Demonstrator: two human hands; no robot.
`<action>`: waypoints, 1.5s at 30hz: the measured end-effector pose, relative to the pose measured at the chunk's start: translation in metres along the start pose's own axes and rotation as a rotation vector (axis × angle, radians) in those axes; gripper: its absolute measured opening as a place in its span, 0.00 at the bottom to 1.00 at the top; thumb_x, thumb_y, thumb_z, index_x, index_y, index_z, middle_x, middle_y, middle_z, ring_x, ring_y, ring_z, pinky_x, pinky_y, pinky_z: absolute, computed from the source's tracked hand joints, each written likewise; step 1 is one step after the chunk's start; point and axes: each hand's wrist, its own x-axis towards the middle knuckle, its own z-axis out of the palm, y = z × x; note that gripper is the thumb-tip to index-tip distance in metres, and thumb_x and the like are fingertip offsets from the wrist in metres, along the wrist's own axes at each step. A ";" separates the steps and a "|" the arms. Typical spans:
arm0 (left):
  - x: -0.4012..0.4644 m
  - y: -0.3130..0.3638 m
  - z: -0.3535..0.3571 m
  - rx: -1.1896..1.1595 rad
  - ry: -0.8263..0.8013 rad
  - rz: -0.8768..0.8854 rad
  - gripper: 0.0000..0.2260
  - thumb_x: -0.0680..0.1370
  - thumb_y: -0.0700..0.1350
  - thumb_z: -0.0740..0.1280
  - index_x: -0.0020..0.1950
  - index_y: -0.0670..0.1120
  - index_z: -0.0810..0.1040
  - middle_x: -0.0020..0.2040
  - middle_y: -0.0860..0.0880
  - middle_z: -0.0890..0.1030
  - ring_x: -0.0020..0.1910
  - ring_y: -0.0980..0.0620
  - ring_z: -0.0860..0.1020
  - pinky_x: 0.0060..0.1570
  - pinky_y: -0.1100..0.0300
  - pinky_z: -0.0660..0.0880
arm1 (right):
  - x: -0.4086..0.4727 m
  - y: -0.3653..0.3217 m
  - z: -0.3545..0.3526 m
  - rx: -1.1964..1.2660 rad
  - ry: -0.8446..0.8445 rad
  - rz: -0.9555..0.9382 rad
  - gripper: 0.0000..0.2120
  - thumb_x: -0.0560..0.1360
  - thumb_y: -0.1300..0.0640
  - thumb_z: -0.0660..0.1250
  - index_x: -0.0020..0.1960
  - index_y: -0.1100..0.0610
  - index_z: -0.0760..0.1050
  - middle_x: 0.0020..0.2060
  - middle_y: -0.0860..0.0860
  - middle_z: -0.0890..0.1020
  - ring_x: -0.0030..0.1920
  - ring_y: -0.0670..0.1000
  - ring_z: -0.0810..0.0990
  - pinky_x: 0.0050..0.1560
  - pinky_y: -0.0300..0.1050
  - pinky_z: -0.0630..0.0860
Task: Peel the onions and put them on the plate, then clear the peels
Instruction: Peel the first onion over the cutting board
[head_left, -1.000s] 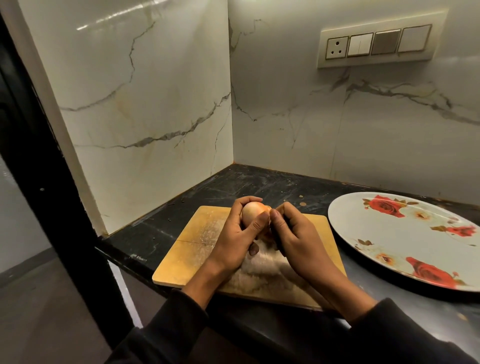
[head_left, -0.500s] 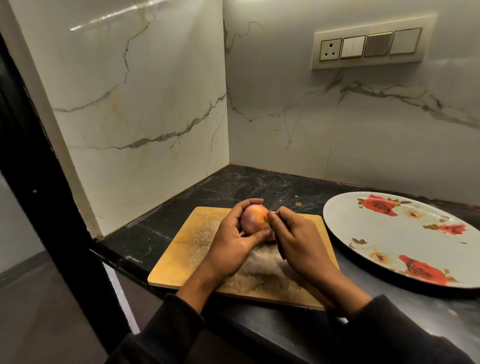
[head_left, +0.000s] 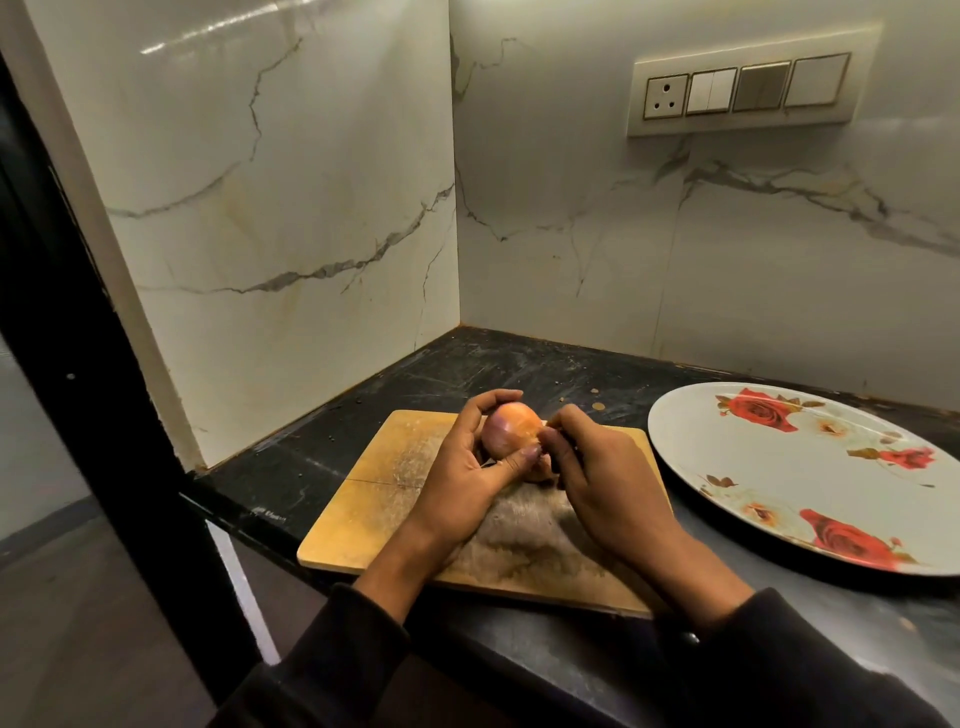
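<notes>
One onion (head_left: 511, 428) we are cradling above the cutting board (head_left: 395, 499), left hand (head_left: 467, 483) curled round it for steadiness, right hand (head_left: 592, 478) pinching its skin; the plate (head_left: 779, 483) is waiting right of the board.

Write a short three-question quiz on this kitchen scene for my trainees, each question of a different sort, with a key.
1. True or false: the onion lies on the flowered plate.
2. Which hand cups the onion from the side, fingers curled over its top?
A. left hand
B. right hand
C. neither
3. Fill in: the hands work above the wooden ______.

Key
1. False. Both hands hold the onion above the board; the plate sits to the right on the dark counter, with nothing visible on the part in view.
2. A. The right hand's fingers pinch at the onion's right side.
3. cutting board.
</notes>
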 end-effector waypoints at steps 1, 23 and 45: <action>0.001 -0.001 0.000 -0.005 0.011 0.001 0.22 0.75 0.39 0.73 0.66 0.55 0.74 0.62 0.48 0.76 0.56 0.47 0.81 0.57 0.48 0.81 | 0.000 0.002 0.000 -0.031 -0.029 -0.046 0.07 0.83 0.49 0.60 0.47 0.47 0.67 0.35 0.44 0.77 0.36 0.49 0.75 0.34 0.50 0.71; -0.004 0.001 0.001 0.762 0.027 0.384 0.28 0.77 0.45 0.72 0.71 0.63 0.63 0.72 0.56 0.60 0.57 0.64 0.72 0.50 0.74 0.75 | 0.001 -0.023 -0.006 0.335 -0.012 0.070 0.18 0.84 0.57 0.61 0.37 0.45 0.70 0.29 0.39 0.76 0.31 0.42 0.73 0.33 0.35 0.67; -0.008 0.029 -0.034 -0.094 -0.577 -0.206 0.18 0.71 0.50 0.68 0.58 0.46 0.71 0.38 0.44 0.75 0.29 0.56 0.71 0.25 0.68 0.67 | -0.013 -0.056 -0.015 0.996 -0.240 0.344 0.18 0.84 0.57 0.59 0.36 0.56 0.72 0.25 0.50 0.66 0.24 0.45 0.60 0.24 0.38 0.58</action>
